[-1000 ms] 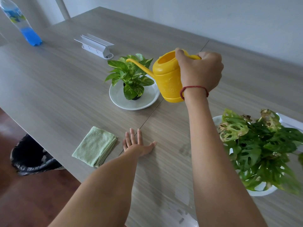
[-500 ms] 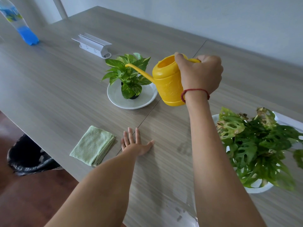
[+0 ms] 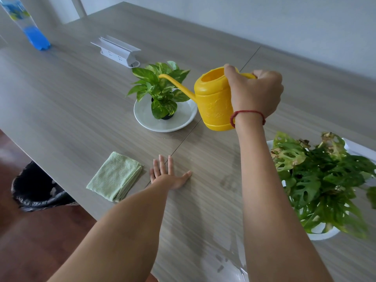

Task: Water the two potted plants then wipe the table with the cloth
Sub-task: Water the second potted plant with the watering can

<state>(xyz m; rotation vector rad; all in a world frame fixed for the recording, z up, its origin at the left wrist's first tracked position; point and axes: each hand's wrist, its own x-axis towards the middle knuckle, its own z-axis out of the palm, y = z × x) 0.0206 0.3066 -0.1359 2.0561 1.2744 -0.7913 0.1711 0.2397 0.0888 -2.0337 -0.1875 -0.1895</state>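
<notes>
My right hand (image 3: 254, 94) grips the handle of a yellow watering can (image 3: 213, 100), held above the table with its thin spout reaching over the small pothos plant (image 3: 160, 88). That plant stands in a dark pot on a white plate (image 3: 183, 119). My left hand (image 3: 167, 176) rests flat on the grey wooden table (image 3: 81, 98), fingers spread. A folded green cloth (image 3: 116, 176) lies just left of that hand. The larger plant with holed leaves (image 3: 321, 178) sits in a white bowl (image 3: 323, 234) at the right.
A white power strip box (image 3: 117, 50) stands behind the small plant. A plastic bottle with blue liquid (image 3: 30, 27) is at the far left. A black-lined bin (image 3: 34, 188) sits on the floor beyond the table's near-left edge. Wet patches (image 3: 230, 259) shine near me.
The watering can and my right hand have stayed over the small plant, with the can sinking slightly. My left hand and the cloth have not moved.
</notes>
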